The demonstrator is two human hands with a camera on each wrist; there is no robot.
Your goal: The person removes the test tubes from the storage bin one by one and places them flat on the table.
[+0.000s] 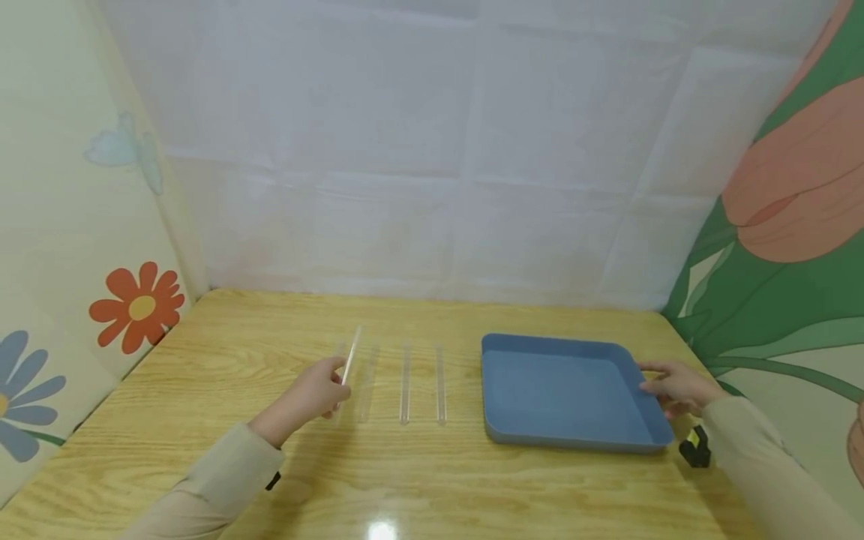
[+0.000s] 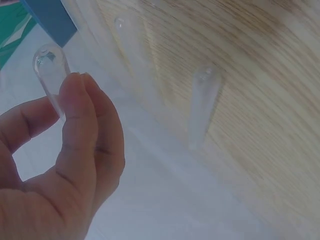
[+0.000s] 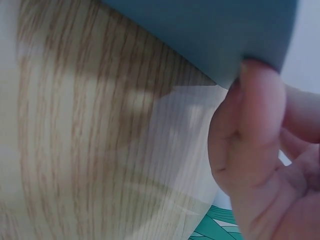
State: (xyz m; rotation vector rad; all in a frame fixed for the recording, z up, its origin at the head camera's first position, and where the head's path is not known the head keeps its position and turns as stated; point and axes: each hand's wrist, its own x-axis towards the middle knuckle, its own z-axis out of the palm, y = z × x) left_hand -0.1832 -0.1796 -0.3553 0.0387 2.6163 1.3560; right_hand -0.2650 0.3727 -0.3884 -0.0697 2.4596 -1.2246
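My left hand (image 1: 312, 396) pinches a clear test tube (image 1: 352, 354) between thumb and fingers, holding it tilted above the table. In the left wrist view the tube's rounded end (image 2: 48, 56) sticks out past the fingertips. Just right of this hand, several more clear tubes (image 1: 405, 386) lie side by side, lengthwise away from me. My right hand (image 1: 683, 387) holds the right side of a shallow blue tray (image 1: 574, 394), thumb and fingers at its wall. Nothing lies inside the tray. The right wrist view shows a thumb (image 3: 262, 100) against the blue wall (image 3: 215, 40).
All of this is on a wood-grain table (image 1: 432, 487). A white cloth (image 1: 432, 187) hangs behind it. Flower-printed panels stand at the left (image 1: 61, 247) and right (image 1: 796, 225). A black strap piece (image 1: 695, 448) shows below the right wrist.
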